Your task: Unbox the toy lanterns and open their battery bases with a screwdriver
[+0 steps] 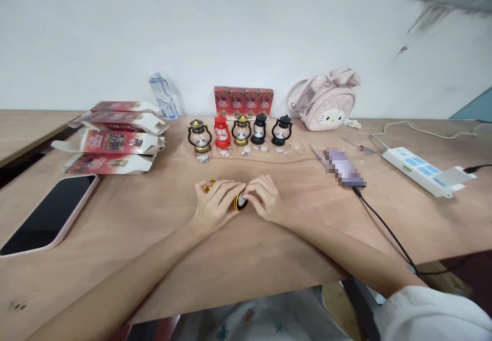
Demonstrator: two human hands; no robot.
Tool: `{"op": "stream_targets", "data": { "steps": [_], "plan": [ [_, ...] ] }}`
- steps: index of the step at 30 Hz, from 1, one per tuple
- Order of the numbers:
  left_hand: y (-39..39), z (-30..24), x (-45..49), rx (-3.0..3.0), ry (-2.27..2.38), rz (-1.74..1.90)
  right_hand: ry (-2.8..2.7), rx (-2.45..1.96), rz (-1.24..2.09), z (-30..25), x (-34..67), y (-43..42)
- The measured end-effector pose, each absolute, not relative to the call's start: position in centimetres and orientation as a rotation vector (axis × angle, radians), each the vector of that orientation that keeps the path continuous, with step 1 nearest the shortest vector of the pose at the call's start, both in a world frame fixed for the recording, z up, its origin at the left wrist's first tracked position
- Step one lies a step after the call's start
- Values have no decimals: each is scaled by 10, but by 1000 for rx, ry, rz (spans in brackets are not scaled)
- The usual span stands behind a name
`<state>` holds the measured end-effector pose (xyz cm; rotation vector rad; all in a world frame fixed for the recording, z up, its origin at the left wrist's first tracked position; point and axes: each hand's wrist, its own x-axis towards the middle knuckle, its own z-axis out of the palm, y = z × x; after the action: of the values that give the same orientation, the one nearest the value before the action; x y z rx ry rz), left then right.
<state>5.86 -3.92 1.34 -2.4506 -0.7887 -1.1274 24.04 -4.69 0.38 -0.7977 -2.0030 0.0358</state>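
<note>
Both my hands meet at the middle of the wooden table. My left hand is closed around a small gold lantern lying on its side, with a gold part showing by the knuckles. My right hand pinches the lantern's other end with curled fingers. Behind them stands a row of small lanterns: a gold one, a red one, another gold one and two black ones. Tiny clear packets lie in front of the row.
Red boxes stand against the wall. Opened red cartons are stacked at the left, next to a water bottle. A phone lies near left. A pink bag, power strip, cabled device and tweezers sit right.
</note>
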Motion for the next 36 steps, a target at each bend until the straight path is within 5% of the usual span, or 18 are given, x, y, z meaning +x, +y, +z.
{"op": "stream_targets", "data": {
  "steps": [29, 36],
  "plan": [
    [-40, 16, 60, -2410, -840, -1123, -1953, -788, 90, -3, 236, -40],
    [-39, 14, 59, -2418, -888, -1147, -1513, -1229, -103, -15, 318, 24]
  ]
}}
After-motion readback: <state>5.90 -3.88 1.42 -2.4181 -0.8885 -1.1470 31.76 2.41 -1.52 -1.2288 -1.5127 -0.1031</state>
